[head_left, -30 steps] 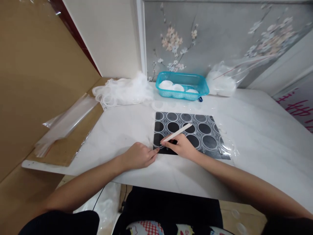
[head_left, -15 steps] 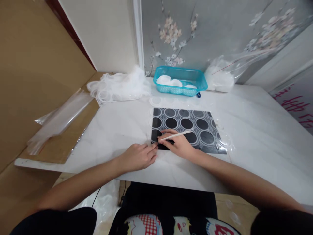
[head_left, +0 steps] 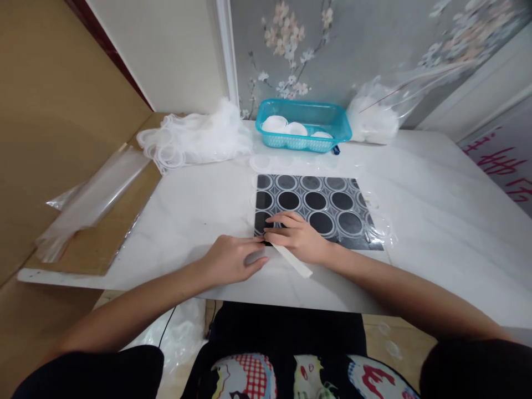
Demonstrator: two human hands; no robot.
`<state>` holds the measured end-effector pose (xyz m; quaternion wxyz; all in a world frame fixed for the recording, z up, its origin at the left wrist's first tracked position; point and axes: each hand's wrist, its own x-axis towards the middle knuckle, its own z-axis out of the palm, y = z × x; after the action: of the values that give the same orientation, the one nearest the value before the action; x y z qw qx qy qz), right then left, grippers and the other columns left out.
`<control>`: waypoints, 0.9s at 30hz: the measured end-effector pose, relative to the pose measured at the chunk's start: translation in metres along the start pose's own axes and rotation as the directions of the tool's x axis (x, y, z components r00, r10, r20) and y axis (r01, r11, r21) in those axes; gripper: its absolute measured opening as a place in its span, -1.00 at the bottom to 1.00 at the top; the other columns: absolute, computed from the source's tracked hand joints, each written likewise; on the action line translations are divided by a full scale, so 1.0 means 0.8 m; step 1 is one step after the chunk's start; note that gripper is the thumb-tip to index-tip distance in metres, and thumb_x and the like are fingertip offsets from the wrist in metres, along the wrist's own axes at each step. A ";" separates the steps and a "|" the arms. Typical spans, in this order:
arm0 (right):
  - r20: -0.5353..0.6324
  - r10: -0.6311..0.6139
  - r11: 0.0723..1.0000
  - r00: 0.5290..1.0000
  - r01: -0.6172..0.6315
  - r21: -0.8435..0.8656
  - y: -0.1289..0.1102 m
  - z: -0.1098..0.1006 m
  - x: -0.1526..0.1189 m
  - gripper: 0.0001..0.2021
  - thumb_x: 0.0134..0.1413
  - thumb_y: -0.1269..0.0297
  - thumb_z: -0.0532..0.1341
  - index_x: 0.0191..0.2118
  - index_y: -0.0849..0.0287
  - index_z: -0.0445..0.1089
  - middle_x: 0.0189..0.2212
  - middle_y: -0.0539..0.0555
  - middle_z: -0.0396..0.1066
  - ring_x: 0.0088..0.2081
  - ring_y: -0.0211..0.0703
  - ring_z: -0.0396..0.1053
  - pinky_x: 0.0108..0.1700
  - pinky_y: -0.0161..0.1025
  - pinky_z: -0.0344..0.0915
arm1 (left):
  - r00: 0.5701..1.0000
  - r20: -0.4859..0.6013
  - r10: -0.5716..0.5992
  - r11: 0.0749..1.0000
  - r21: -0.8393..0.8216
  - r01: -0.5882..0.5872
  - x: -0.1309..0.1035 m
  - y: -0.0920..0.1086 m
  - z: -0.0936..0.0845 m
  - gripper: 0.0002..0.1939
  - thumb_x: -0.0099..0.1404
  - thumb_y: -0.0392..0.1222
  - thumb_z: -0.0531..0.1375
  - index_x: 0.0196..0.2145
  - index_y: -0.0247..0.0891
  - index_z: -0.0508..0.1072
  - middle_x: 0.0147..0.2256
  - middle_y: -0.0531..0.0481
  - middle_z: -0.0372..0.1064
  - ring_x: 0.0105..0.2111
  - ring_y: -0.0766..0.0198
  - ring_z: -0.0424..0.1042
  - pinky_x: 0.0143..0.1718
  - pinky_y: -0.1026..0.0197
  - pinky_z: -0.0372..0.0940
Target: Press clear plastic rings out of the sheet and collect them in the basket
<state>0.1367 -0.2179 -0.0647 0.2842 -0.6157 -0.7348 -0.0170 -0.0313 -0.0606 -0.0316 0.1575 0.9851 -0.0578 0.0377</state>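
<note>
A dark sheet printed with rows of ringed circles lies flat on the white table. My right hand rests over its near left part. Between the fingertips of that hand is one end of a narrow white strip, whose other end slants toward me over the table. My left hand lies just left of the sheet's near left corner. Its forefinger reaches that corner beside my right fingertips, and its thumb is spread apart. The exact contact of the fingertips there is hidden.
Behind the sheet stands a blue plastic basket with several white discs. White rings in a pile lie left of it, a clear bag right of it. Clear plastic sleeves rest on cardboard at the far left. Transparent rings edge the sheet.
The white strip has swung from pointing right across the sheet to slanting toward me. My left thumb has moved away from its fingers. The view has shifted slightly.
</note>
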 end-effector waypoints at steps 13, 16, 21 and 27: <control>-0.483 0.469 0.883 0.740 -0.395 0.253 0.046 -0.080 -0.007 -0.83 0.26 0.26 0.16 -0.30 0.12 0.48 -0.30 0.07 0.49 -0.16 -0.07 0.45 -0.06 -0.02 0.38 | 0.993 -0.094 0.070 0.992 -0.099 -0.079 0.004 -0.001 0.000 -0.74 0.40 -0.05 0.11 -0.18 -0.19 0.55 -0.04 0.08 0.50 -0.15 0.29 0.55 -0.29 0.30 0.41; -0.213 0.499 0.854 0.840 -0.435 0.286 0.013 -0.048 -0.046 -0.85 0.25 0.26 0.18 -0.28 0.11 0.50 -0.30 0.09 0.52 -0.11 -0.02 0.42 -0.05 0.01 0.37 | 0.980 -0.053 0.190 0.982 0.027 -0.189 0.015 0.006 0.005 -0.67 0.44 0.00 0.05 -0.07 -0.22 0.50 0.08 0.04 0.41 -0.14 0.26 0.55 -0.40 0.29 0.39; -0.166 0.533 0.804 0.830 -0.436 0.406 0.005 -0.018 -0.061 -0.86 0.24 0.26 0.19 -0.29 0.11 0.50 -0.30 0.09 0.53 -0.04 -0.01 0.40 0.00 -0.03 0.36 | 0.970 0.153 0.188 0.959 0.186 -0.215 0.036 0.017 0.011 -0.52 0.47 0.10 -0.04 0.05 -0.29 0.42 0.15 -0.15 0.32 -0.21 0.14 0.56 -0.50 0.25 0.33; -0.170 0.554 0.785 0.815 -0.444 0.433 0.009 -0.023 -0.056 -0.84 0.25 0.23 0.18 -0.28 0.09 0.50 -0.29 0.09 0.53 -0.04 -0.01 0.41 0.00 -0.02 0.36 | 0.965 0.171 0.197 0.953 0.198 -0.230 0.045 0.022 0.014 -0.53 0.48 0.09 -0.06 0.04 -0.31 0.39 0.14 -0.18 0.34 -0.20 0.12 0.55 -0.51 0.23 0.31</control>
<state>0.1542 -0.2631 -0.0716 0.4937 -0.7145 -0.4833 0.1104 0.0031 -0.0841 -0.0336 0.0398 0.9843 -0.1714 -0.0133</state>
